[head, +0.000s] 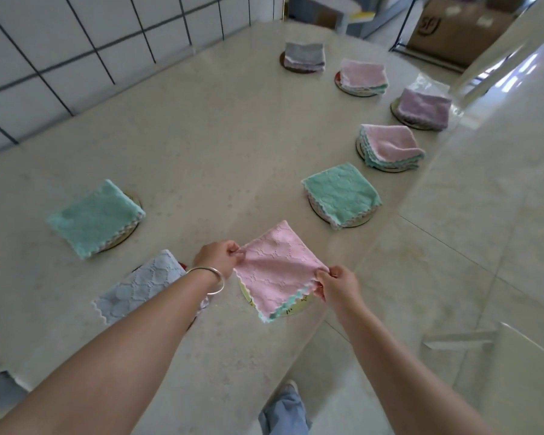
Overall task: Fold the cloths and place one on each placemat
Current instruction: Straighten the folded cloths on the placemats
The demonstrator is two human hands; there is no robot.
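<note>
A folded pink cloth [275, 266] with a green scalloped edge lies over a round yellow placemat [291, 310] near the table's front edge. My left hand [219, 257] pinches its left corner. My right hand [338, 285] pinches its right corner. A pale grey-blue cloth [139, 288] lies folded to the left, partly under my left forearm. Two green cloths [96, 218] [341, 194] rest on round placemats. Further back along the right edge, pink [390, 146], purple [424, 108], pink [363, 75] and grey [305, 54] cloths sit on their mats.
The beige table [201, 136] ends close on the right, with tiled floor [468, 230] beyond. A black-gridded white panel [76, 48] stands along the far left. A cardboard box [459, 29] sits at the back right. My leg and shoe [285, 406] show below the table.
</note>
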